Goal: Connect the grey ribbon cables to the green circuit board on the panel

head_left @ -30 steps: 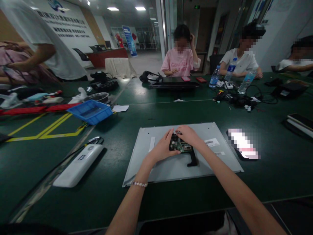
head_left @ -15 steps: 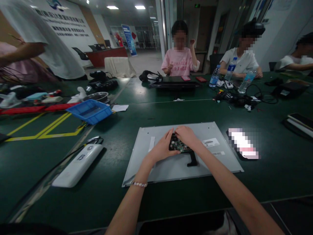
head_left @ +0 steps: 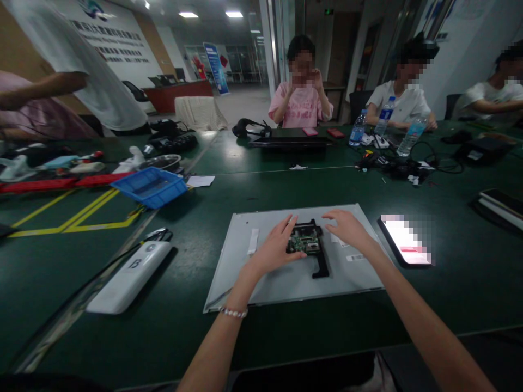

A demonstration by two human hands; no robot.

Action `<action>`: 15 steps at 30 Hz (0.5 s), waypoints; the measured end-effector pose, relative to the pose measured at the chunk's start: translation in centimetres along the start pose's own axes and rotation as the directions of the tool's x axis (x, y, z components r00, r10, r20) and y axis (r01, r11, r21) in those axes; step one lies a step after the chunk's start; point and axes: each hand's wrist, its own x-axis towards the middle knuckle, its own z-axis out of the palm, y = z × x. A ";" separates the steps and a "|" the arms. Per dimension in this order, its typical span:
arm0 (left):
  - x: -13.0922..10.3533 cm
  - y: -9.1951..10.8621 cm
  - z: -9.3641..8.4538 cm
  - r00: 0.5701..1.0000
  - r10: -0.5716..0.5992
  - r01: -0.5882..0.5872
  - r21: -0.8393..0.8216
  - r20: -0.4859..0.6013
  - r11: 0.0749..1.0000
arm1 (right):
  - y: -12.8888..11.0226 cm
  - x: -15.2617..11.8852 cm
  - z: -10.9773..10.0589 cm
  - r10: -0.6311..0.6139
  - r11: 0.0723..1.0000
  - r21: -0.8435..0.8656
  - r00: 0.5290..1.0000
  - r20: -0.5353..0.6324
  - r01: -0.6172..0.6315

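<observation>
A black plastic frame with a green circuit board in it lies on a flat grey panel. My left hand is at the board's left side, fingers apart, its thumb and fingertips at the edge; whether it presses on it I cannot tell. Over the panel's right part hovers my right hand, apart from the frame, with its fingers spread and nothing in them. White labels show on the panel, one partly hidden under my right hand.
Right of the panel lies a lit phone. A white power bank with a cable is at left, a blue bin behind it. Across the green table stand several water bottles by tangled cables. Other people are around the table.
My right hand has let go of the frame's top edge and moved right, its fingers opening. More of the board and frame shows. My left hand has stayed nearly in place.
</observation>
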 end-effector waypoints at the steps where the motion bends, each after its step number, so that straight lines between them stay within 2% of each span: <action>1: 0.1 0.7 0.0 1.000 0.015 -0.015 0.013 0.006 1.000 | 1.0 -0.8 -0.3 0.034 0.999 0.007 0.999 0.006 -0.034; 4: 0.3 2.7 0.6 0.997 0.081 -0.082 0.060 0.021 0.995 | 2.9 -2.6 -0.6 0.121 0.992 0.020 0.993 0.010 -0.121; 8: 0.5 4.0 1.6 0.992 0.125 -0.127 0.127 0.020 0.984 | 3.3 -3.4 0.2 0.195 0.979 0.048 0.980 0.026 -0.196; 12: 0.6 4.1 2.1 0.989 0.143 -0.146 0.139 0.031 0.979 | 2.5 -3.4 1.1 0.169 0.975 0.144 0.986 -0.003 -0.167; 15: 0.7 3.9 2.2 0.988 0.154 -0.157 0.115 0.028 0.981 | 2.0 -3.3 1.5 0.135 0.947 0.300 0.990 -0.045 -0.116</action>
